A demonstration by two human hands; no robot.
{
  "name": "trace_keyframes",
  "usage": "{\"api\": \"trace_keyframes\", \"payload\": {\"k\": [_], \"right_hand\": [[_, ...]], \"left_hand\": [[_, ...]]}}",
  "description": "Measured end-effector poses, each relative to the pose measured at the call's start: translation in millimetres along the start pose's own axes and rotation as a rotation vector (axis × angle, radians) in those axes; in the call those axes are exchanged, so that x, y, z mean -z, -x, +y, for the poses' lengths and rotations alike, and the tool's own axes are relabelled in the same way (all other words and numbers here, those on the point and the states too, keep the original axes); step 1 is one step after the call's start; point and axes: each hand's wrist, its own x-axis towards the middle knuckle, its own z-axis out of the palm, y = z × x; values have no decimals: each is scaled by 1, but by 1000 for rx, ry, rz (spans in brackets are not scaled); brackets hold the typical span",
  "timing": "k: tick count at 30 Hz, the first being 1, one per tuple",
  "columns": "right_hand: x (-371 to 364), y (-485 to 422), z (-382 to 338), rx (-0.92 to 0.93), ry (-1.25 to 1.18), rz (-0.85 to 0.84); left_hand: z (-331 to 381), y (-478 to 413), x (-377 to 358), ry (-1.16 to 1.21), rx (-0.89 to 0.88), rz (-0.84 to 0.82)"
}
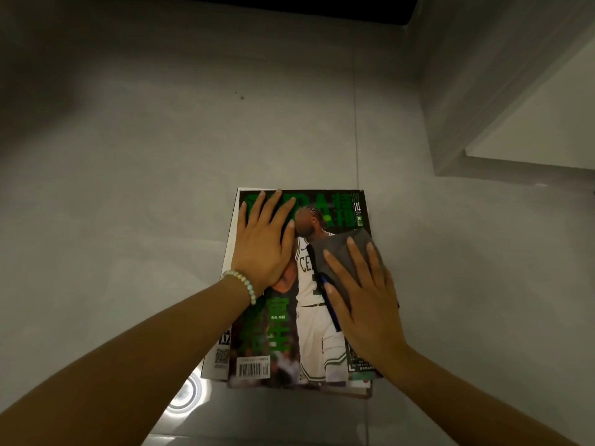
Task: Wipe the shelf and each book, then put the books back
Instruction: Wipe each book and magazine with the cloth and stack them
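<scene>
The right hand (pixel 370 317), fingers flat, presses a grey cloth (pixel 341 252) onto the basketball magazine (pixel 315 333) beneath it. Beside it, the left hand (pixel 262 252) lies spread, pinning the cover. Long strokes away from that hand would likely avoid creasing.

Both bare arms reach forward, the left hand (pixel 264 249) flat with fingers (pixel 274 209) spread, the right hand (pixel 363 300) flat too, palm down, fingers straight and slightly apart, both apparently pressing down.

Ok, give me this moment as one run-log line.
step: wiping magazine cover | left hand: flat on cover | right hand: pressing grey cloth on cover | magazine: atop stack on grey surface
</scene>
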Motion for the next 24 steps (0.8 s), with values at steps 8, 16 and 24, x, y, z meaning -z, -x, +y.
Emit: {"api": "trace_keyframes", "payload": {"k": [8, 16, 24], "right_hand": [[4, -88, 19, -36, -45, -77], [4, 51, 16, 93, -145, -41], [18, 69, 32, 53, -372, -104]], "left_hand": [[1, -1, 1, -18, 7, -27], [1, -1, 4, -60, -6, -82], [30, -36, -2, -10, -189, -239]]}}
